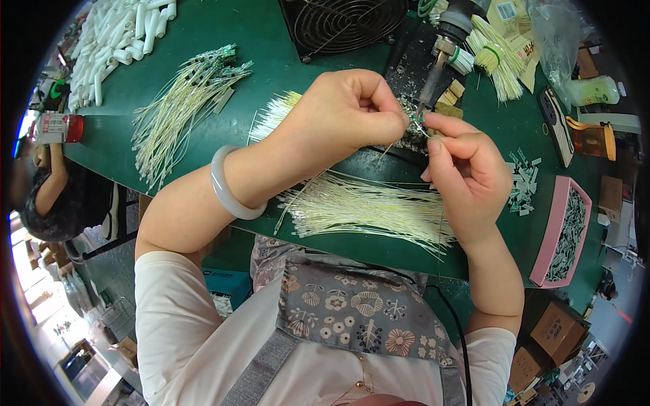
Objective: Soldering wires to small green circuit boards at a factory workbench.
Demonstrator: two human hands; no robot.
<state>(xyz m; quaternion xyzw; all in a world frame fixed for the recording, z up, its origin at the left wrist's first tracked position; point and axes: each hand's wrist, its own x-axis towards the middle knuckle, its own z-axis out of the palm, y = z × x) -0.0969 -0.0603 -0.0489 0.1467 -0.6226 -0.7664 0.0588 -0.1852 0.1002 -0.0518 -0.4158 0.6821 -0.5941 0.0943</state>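
Just under the tip of a soldering iron, my two hands meet. My left hand, with a pale bangle on its wrist, is closed in a pinch at the edge of a small green circuit board. My right hand pinches a thin wire beside the board, thumb and fingers together. Exactly how wire and board touch is too small to make out. Below my hands lies a spread bundle of pale yellow and white wires. Another bundle, with green boards at its ends, lies to the left.
A black fan stands at the back. White tubes are heaped at the far left. On the right lie loose small boards, a pink tray of boards and a phone. A person sits beyond the table's left edge.
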